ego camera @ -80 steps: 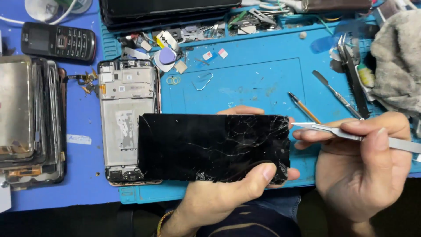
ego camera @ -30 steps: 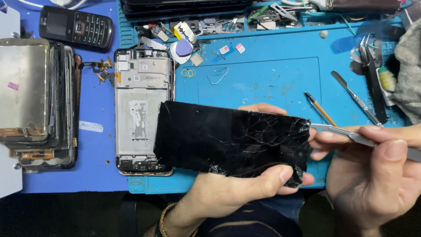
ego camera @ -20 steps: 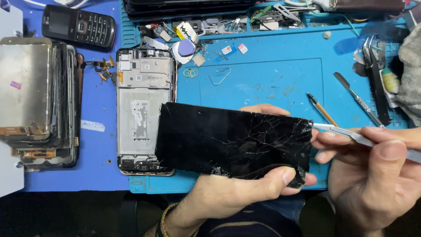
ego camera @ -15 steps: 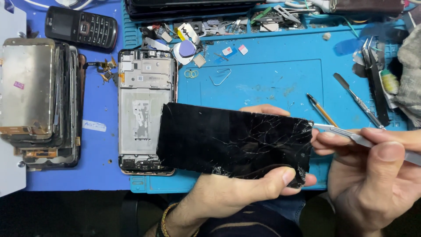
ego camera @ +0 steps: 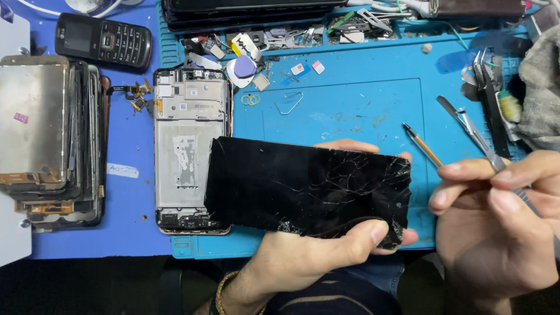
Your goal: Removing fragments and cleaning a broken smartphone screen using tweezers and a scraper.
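My left hand [ego camera: 309, 256] holds a black phone screen panel [ego camera: 303, 186] flat and sideways over the front of the blue work mat [ego camera: 361, 87]. The glass is badly cracked toward its right end, and my thumb lies on its lower right edge. My right hand [ego camera: 501, 233] is just right of the panel and pinches a thin metal tool [ego camera: 499, 164] between thumb and fingers. The tool angles up and to the left, clear of the panel. An opened phone frame [ego camera: 189, 116] lies on the mat, partly under the panel's left end.
A stack of old screens and phone frames [ego camera: 46, 134] sits at the left, with a black keypad phone [ego camera: 105, 41] behind it. Small parts and screws [ego camera: 251, 64] litter the mat's back edge. An orange-tipped pick [ego camera: 423, 146], black tweezers [ego camera: 490, 87] and a grey cloth [ego camera: 542, 87] lie at the right.
The metal tool's tip was at the panel's right edge; my right hand has now drawn back and turned the tool up and away. My left hand still holds the panel the same way.
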